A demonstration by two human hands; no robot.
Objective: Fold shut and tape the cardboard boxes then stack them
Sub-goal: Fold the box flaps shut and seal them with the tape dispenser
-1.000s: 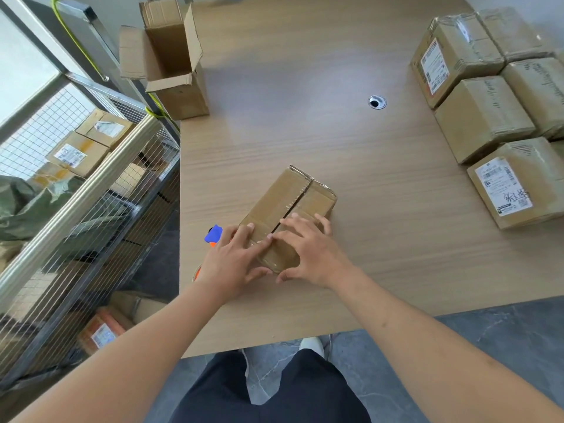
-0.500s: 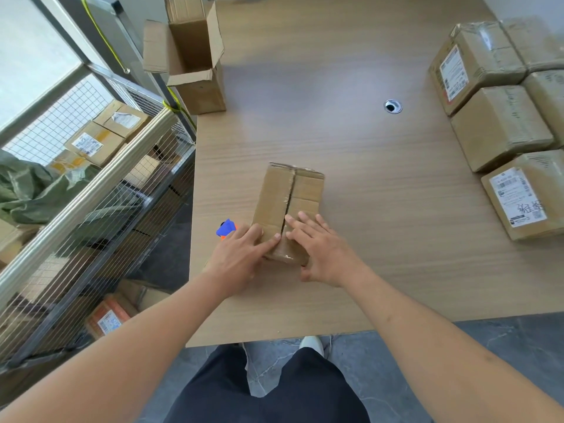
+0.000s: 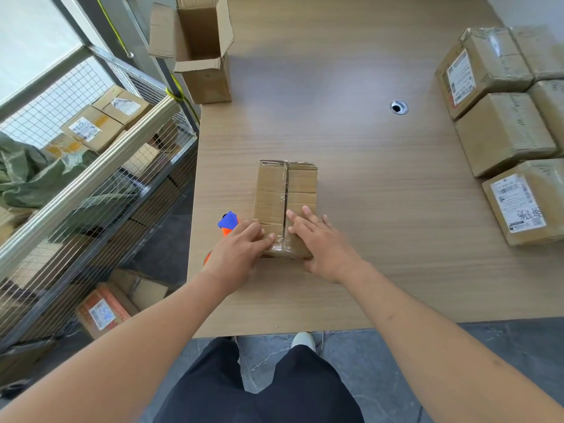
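Note:
A small cardboard box (image 3: 285, 190) lies on the wooden table (image 3: 351, 141) with its flaps folded shut and clear tape along the centre seam. My left hand (image 3: 236, 254) presses on the near left part of its top, fingers fairly straight. My right hand (image 3: 320, 242) lies flat on the near right part, its thumb down the near end. A blue and orange tape dispenser (image 3: 227, 224) sits just left of the box, partly hidden by my left hand. An open box (image 3: 198, 53) with raised flaps stands at the table's far left corner.
Several taped, labelled boxes (image 3: 503, 132) are grouped along the table's right side. A cable hole (image 3: 399, 107) sits in the tabletop. A wire-mesh cart (image 3: 91, 184) holding more boxes stands left of the table.
The box has turned from a diagonal lie until its seam points straight away from me. Both hands stayed on its near end.

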